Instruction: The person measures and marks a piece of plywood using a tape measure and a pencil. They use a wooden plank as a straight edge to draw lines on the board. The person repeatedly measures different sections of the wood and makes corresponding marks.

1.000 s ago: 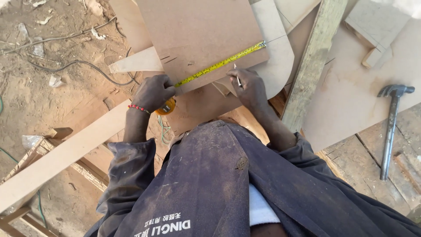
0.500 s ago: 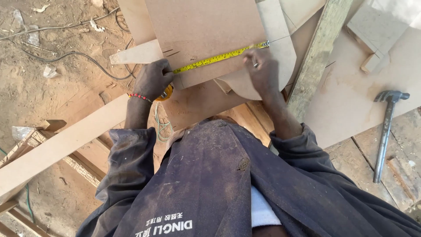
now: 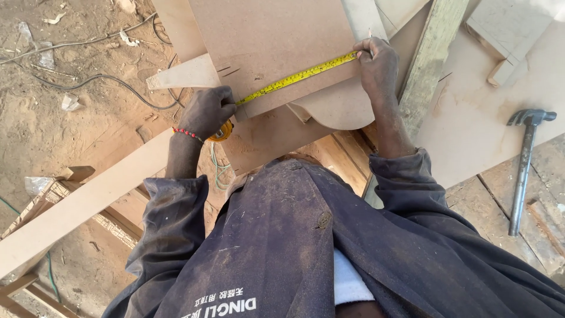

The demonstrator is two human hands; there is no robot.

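Note:
A yellow tape measure (image 3: pixel 294 77) is stretched across a brown fibreboard panel (image 3: pixel 271 41) in the head view. My left hand (image 3: pixel 206 111) grips the tape's yellow case at the panel's left edge; a red bead bracelet is on that wrist. My right hand (image 3: pixel 376 62) presses the far end of the tape against the panel's right edge, with what looks like a pencil tip poking up above the fingers. My dark dusty jacket fills the lower part of the view.
A claw hammer (image 3: pixel 524 165) lies on boards at the right. A long pale plank (image 3: pixel 88 200) runs off to the lower left. Black cables (image 3: pixel 100 76) trail over the sandy ground at left. Other boards and an upright timber (image 3: pixel 432 53) lie beyond the panel.
My right hand has slid right and up along the panel, drawing the tape out to the panel's right edge. My left hand has stayed on the case at the left edge.

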